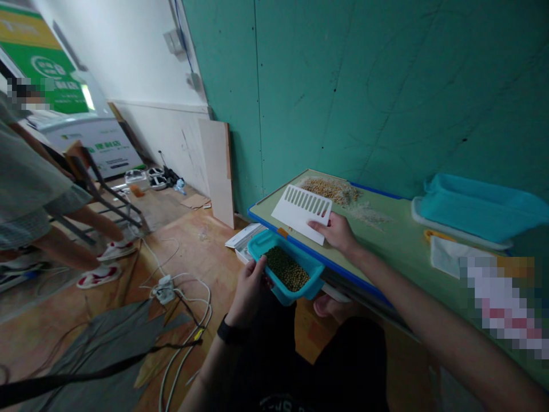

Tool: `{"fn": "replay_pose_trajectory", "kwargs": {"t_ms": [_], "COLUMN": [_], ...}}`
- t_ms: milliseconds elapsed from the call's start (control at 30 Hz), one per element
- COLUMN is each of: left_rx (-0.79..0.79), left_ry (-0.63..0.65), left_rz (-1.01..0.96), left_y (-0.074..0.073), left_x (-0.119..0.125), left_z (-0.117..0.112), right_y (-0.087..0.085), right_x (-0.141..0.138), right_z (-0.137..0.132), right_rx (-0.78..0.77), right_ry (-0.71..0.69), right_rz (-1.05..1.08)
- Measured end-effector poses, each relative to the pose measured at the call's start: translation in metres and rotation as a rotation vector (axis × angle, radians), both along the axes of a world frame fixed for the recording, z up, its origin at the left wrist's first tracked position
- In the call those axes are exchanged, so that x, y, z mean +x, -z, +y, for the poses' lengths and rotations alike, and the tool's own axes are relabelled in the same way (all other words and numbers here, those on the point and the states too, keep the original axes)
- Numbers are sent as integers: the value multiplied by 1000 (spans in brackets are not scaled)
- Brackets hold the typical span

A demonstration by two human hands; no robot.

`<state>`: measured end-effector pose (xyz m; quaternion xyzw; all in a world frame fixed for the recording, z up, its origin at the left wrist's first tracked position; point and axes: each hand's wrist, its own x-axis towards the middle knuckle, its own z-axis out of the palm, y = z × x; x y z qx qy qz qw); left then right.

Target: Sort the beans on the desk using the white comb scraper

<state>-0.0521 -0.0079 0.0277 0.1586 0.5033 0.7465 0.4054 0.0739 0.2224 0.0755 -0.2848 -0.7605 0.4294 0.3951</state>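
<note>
My left hand (251, 286) grips the near left rim of a turquoise plastic basin (281, 293), which is at the table's front edge. Inside lie green beans (278, 258) and yellowish beans (297, 278). In my right hand (337, 232) is a flat white slotted scraper (295, 220), with a row of long slots along its far side. The scraper is over the table's left part, just above the basin. Behind it a heap of yellowish beans (328, 189) lies on the table, with a patch of pale grains (369, 214) to its right.
The pale green table (398, 240) has a blue edge. At its right stand a larger turquoise basin (480, 206) and a white cloth-like item (446, 257). A green wall (364, 86) rises behind. White cables (206, 320) cross the floor; a person (34, 194) stands at left.
</note>
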Motion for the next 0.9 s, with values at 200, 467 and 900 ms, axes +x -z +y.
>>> {"fn": "replay_pose_trajectory", "kwargs": {"t_ms": [200, 467, 900], "left_rx": [-9, -3, 1], "left_ry": [3, 13, 12], "left_rz": [23, 13, 67], "left_y": [0, -2, -1], "left_x": [-5, -3, -8], "left_z": [-2, -1, 1], "right_y": [0, -1, -5], "right_x": [2, 2, 1], "right_z": [5, 3, -2], "right_rx": [-1, -26, -77], "right_ry": [62, 7, -67], "right_rz": [25, -35, -4]}}
